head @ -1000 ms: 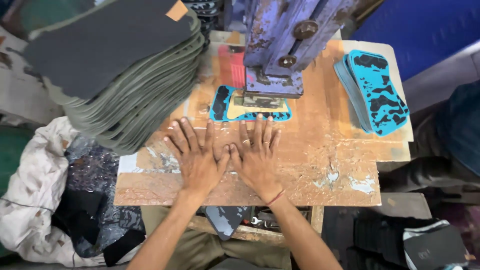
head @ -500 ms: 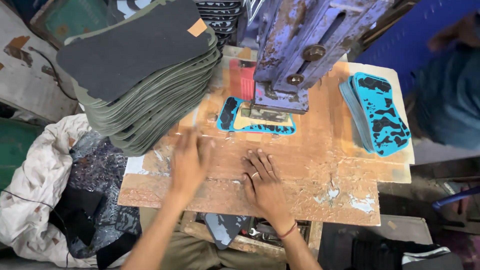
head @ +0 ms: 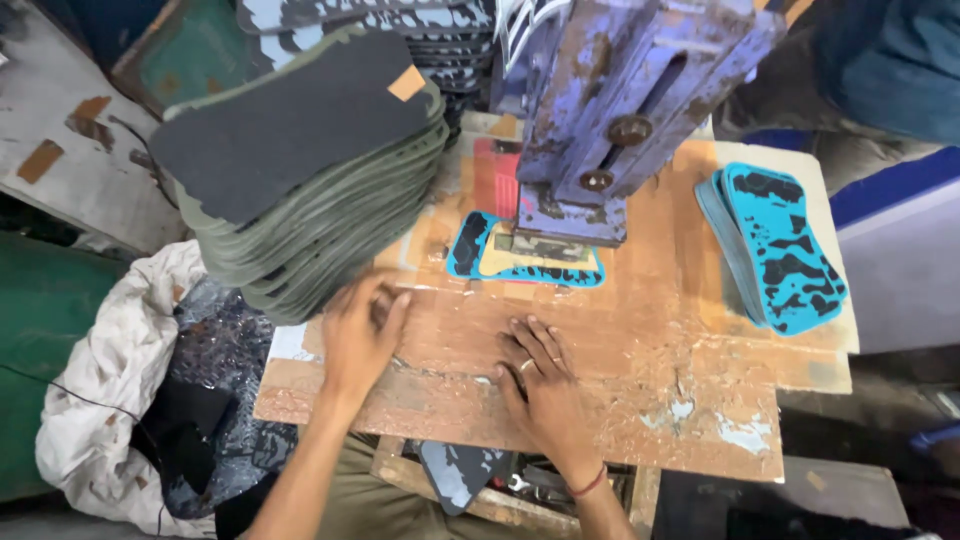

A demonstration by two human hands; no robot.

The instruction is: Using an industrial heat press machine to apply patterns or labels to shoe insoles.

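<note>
Far out beyond the left hand, off the edge of the bench, lies a crumpled off-white cloth sack (head: 120, 370) with dark patterned scraps spilling from it. Just above and to the outside of that hand rises a tall, leaning stack of grey-green foam sheets topped by a dark grey sheet (head: 300, 170), the lowest sheets overhanging the bench edge close to the fingers.

The left hand (head: 362, 335) rests palm down on the worn, scuffed brown wooden bench top (head: 620, 400), fingers together and pointing up toward the foot of the stack; the hand is slightly blurred, and whether its fingertips touch the bottom sheets cannot be told. It holds nothing.

Between the two hands and a little ahead of them lies a cyan-and-black patterned sole-shaped foam piece (head: 525, 255), flat on the bench, its middle covered by the base of a chipped purple metal press machine (head: 620, 110) that stands over it.

The right hand (head: 545, 385) lies flat on the bench, palm down, fingers spread loosely and pointing forward toward the cyan piece but apart from it; a thin red band circles the wrist. It grips nothing.

Well out past the right hand, near the far edge of the bench, sits a small fanned pile of cyan-and-black patterned cut-out pieces (head: 780, 245).
</note>
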